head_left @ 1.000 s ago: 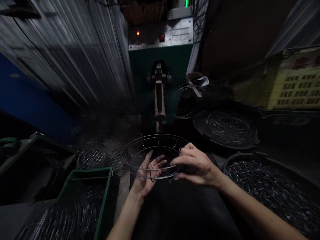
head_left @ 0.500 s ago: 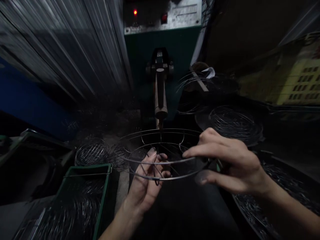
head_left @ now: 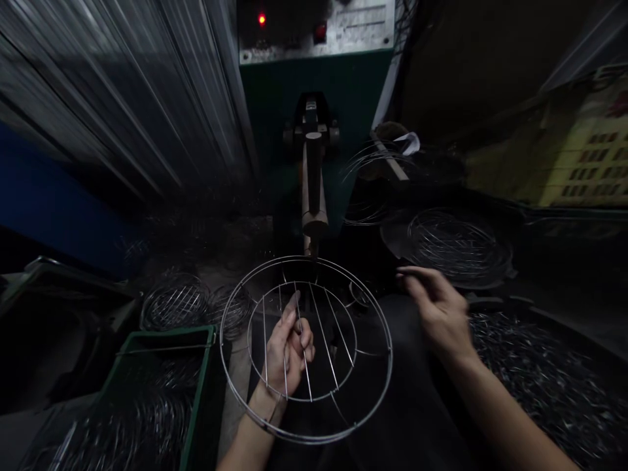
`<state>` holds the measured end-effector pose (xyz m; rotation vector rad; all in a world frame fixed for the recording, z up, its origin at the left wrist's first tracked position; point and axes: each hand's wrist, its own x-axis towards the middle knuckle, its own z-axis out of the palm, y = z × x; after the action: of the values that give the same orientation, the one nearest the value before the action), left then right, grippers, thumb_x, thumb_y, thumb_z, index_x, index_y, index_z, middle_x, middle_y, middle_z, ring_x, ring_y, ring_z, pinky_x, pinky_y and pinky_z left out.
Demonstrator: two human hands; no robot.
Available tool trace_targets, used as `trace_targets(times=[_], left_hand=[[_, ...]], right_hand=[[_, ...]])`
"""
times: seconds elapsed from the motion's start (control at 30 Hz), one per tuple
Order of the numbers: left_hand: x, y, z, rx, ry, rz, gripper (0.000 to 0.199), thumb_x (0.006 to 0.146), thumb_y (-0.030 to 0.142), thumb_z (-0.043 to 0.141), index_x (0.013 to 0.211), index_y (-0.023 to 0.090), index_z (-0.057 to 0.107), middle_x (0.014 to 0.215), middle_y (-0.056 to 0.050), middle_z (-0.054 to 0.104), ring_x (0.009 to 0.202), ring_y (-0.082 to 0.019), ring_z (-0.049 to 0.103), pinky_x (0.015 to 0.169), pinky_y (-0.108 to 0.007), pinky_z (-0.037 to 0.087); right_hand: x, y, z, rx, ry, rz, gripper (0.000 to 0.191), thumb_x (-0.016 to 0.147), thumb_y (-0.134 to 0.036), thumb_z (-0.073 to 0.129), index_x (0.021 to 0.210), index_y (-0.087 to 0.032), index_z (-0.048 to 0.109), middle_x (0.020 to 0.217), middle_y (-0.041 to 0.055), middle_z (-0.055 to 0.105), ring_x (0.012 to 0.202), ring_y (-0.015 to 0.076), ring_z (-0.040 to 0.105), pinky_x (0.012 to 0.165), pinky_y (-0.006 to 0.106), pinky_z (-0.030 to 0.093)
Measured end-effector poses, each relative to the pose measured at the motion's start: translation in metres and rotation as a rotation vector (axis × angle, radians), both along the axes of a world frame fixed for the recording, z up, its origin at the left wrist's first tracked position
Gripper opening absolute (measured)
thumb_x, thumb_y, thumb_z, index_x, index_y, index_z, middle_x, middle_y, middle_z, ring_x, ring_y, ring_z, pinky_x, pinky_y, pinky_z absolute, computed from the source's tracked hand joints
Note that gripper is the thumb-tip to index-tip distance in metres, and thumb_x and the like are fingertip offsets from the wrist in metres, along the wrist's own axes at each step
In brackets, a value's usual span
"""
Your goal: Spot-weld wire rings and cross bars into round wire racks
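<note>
A round wire rack (head_left: 321,333), two rings with parallel bars across the inner one, hangs tilted below the welding arm (head_left: 314,190) of the machine. Behind its bars is my left hand (head_left: 292,350), fingers curled around the wires near the middle. To the right of the rack, apart from it, my right hand (head_left: 444,314) has thumb and fingertips pressed together; whatever they pinch is too dark and small to name.
A green crate (head_left: 199,405) of bent wires stands at lower left, with round wire racks (head_left: 176,301) behind it. Small metal pieces (head_left: 544,373) fill a container at lower right. More wire rings (head_left: 456,242) lie beyond, near a yellow crate (head_left: 589,157).
The rack has tipped from nearly edge-on to facing the camera. My right hand has moved away from its rim, and its fingers have closed together.
</note>
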<state>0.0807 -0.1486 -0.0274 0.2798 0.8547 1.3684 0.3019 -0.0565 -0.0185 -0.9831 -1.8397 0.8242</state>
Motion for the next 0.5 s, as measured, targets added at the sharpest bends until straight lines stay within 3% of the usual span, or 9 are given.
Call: trace_targets(times=[0.07,0.17,0.33,0.5], left_hand=[[-0.001,0.001,0.008,-0.024,-0.040,-0.036,0.044,0.089,0.030,0.043,0.131,0.021,0.036,0.054,0.006,0.042,0.039,-0.006,0.038,0.038,-0.016,0.030],[-0.005,0.004,0.021,-0.030,-0.076,-0.045,0.035,0.090,0.032,0.041,0.122,0.020,0.041,0.055,0.006,0.042,0.037,-0.005,0.038,0.035,-0.015,0.028],[-0.013,0.020,0.048,-0.045,-0.102,-0.042,0.019,0.092,0.032,0.033,0.095,0.018,0.046,0.061,0.004,0.046,0.035,-0.004,0.037,0.031,-0.014,0.027],[-0.017,0.036,0.071,-0.069,-0.143,-0.024,0.026,0.093,0.024,0.026,0.075,0.016,0.043,0.060,0.003,0.047,0.031,-0.002,0.031,0.027,-0.014,0.025]], right_hand=[[-0.010,0.024,-0.009,-0.123,0.003,-0.122,0.028,0.085,-0.041,0.049,0.098,-0.022,0.065,0.096,0.0062,0.066,0.090,0.0209,0.060,0.081,0.038,0.046],[-0.037,0.044,-0.016,-0.246,-0.030,-0.040,0.029,0.082,-0.039,0.053,0.101,-0.020,0.064,0.101,0.0056,0.066,0.093,0.0193,0.060,0.084,0.035,0.046],[-0.062,0.054,-0.014,-0.273,0.053,-0.017,0.028,0.082,-0.037,0.054,0.103,-0.019,0.062,0.100,0.0051,0.065,0.089,0.0171,0.060,0.082,0.034,0.047],[-0.068,0.057,-0.017,-0.426,0.198,-0.007,0.031,0.076,-0.040,0.061,0.098,-0.018,0.061,0.089,0.0040,0.065,0.076,0.0147,0.060,0.074,0.032,0.048]])
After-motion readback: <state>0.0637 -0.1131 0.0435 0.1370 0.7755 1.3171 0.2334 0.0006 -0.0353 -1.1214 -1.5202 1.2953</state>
